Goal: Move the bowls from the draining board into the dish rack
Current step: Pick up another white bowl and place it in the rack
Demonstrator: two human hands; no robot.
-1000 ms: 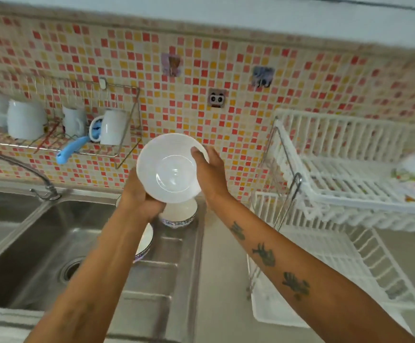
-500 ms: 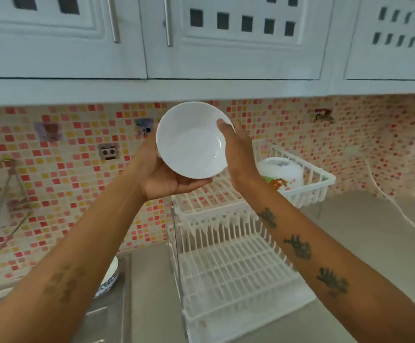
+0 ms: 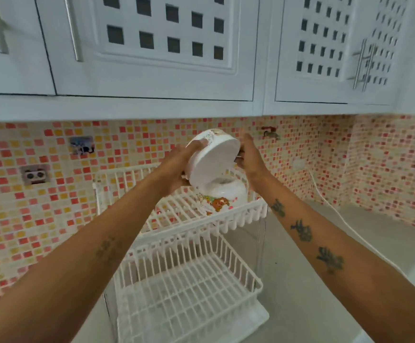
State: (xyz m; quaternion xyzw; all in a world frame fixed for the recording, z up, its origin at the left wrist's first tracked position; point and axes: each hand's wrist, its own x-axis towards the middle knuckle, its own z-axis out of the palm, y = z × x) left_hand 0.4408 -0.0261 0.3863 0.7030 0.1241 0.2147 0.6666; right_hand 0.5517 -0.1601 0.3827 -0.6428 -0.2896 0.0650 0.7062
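While both hands point(image 3: 176, 167) clasp it, round glossy white bowl point(image 3: 214, 158) over ribbed rack point(image 3: 176, 219)

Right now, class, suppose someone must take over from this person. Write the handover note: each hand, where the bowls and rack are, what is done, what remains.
Left hand: grips the white bowl on its left side.
Right hand: steadies the same bowl on its right side.
The bowl is tilted, base toward the camera, held above the upper tier of the white dish rack.
Done: one patterned bowl already lies upside down on that tier.
Left: set the held bowl down beside it. The lower tier looks empty. The draining board is out of view, so remaining bowls cannot be counted.
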